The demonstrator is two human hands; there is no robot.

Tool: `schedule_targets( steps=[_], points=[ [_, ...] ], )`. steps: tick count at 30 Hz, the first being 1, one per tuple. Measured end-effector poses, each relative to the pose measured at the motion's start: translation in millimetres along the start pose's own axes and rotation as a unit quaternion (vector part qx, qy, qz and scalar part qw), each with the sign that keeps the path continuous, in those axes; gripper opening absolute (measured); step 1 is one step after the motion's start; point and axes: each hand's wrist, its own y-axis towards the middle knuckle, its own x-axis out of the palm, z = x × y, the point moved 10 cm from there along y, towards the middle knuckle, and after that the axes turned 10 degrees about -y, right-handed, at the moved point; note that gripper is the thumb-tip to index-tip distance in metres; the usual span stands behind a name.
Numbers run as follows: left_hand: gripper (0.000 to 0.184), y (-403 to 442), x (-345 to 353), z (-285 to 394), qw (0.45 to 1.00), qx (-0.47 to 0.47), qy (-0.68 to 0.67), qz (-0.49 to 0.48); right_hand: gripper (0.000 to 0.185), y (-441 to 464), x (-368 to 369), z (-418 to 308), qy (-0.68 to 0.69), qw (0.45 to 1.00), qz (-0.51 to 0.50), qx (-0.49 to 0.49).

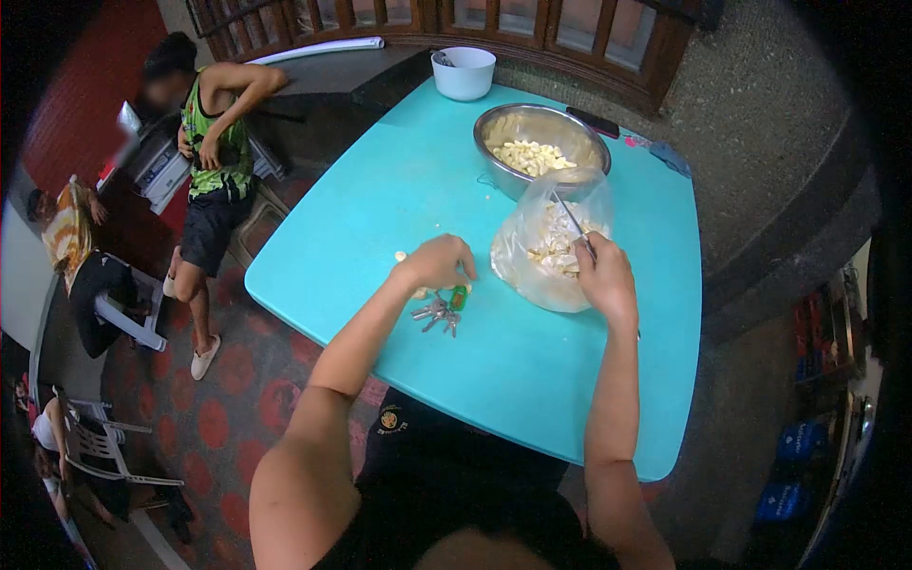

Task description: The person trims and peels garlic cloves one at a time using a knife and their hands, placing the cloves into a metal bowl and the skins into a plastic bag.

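Observation:
My right hand point(608, 277) is closed around the handle of a knife point(573, 215), whose blade points up and away over a clear plastic bag point(518, 249). Inside the bag are pale pieces that look like garlic cloves point(554, 255), some with skins. My left hand point(439, 263) hovers low over the table, fingers bent and apart, nothing visible in them; its underside is hidden. Beside and under it lie a bunch of keys point(437, 312) with a green tag point(460, 297) and a few loose cloves point(420, 294). Behind the bag, a steel bowl point(594, 142) holds peeled cloves point(532, 157).
The turquoise table point(351, 228) also carries a white bowl point(465, 74) with utensils, a dark object point(593, 122) behind the steel bowl and a bluish cloth point(671, 158). A person point(217, 142) stands left of the table; others sit farther left near a white chair point(95, 439).

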Motion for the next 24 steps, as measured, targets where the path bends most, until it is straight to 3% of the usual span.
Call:
schedule_targets(
  steps=[9, 12, 15, 18, 21, 24],
  points=[
    [0.011, 4.2, 23.7, -3.6, 0.993, -0.066, 0.093, -0.037, 0.015, 2.4, -0.2, -0.7, 0.030, 0.999, 0.042, -0.005],
    [0.011, 5.0, 15.6, -6.1, 0.999, -0.032, 0.019, -0.011, 0.016, 2.5, -0.8, 0.0, 0.041, 0.999, 0.030, 0.003],
    [0.010, 8.9, -29.7, 12.6, 0.994, 0.017, -0.016, 0.106, 0.021, 2.5, -1.0, 2.1, 0.045, 0.999, -0.004, 0.023],
    [0.010, 11.6, -74.1, 66.4, 0.949, -0.008, -0.235, 0.209, 0.031, -0.1, -0.8, -2.5, 0.079, 0.997, -0.022, 0.014],
    [0.013, 33.1, -71.6, 99.6, 0.898, 0.070, -0.382, 0.206, 0.037, -2.8, -6.5, -15.8, 0.191, 0.981, -0.008, -0.033],
    [0.020, 51.1, -64.0, 113.7, 0.852, 0.090, -0.466, 0.220, 0.038, -9.8, -19.5, -31.5, 0.288, 0.955, -0.006, -0.070]
  ],
)
